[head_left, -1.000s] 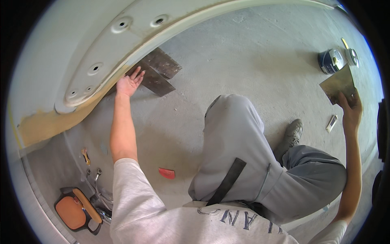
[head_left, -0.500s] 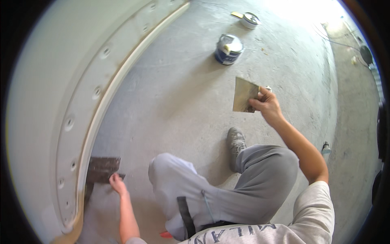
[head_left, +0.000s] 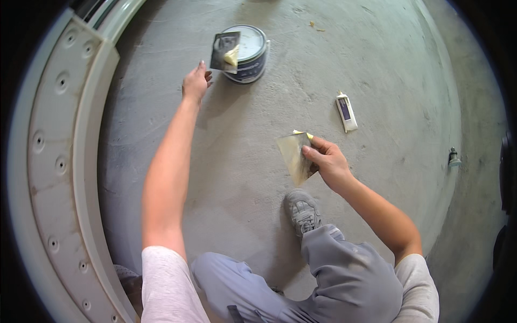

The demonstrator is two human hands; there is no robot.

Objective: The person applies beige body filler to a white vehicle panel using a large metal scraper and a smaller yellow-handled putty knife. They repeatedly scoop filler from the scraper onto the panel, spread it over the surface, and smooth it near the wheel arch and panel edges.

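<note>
Where a plate (head_left: 222,48) overhangs the can (head_left: 249,72), the left hand (head_left: 196,84) hovers close.

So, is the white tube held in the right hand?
No, the right hand holds a thin flat spreader, while the white tube lies apart on the concrete floor.

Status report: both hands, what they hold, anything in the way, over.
Right hand gripping spreader. Left hand beside dark plate with cream paste, by bucket; contact unclear. White tube on floor, apart from both hands.
</note>
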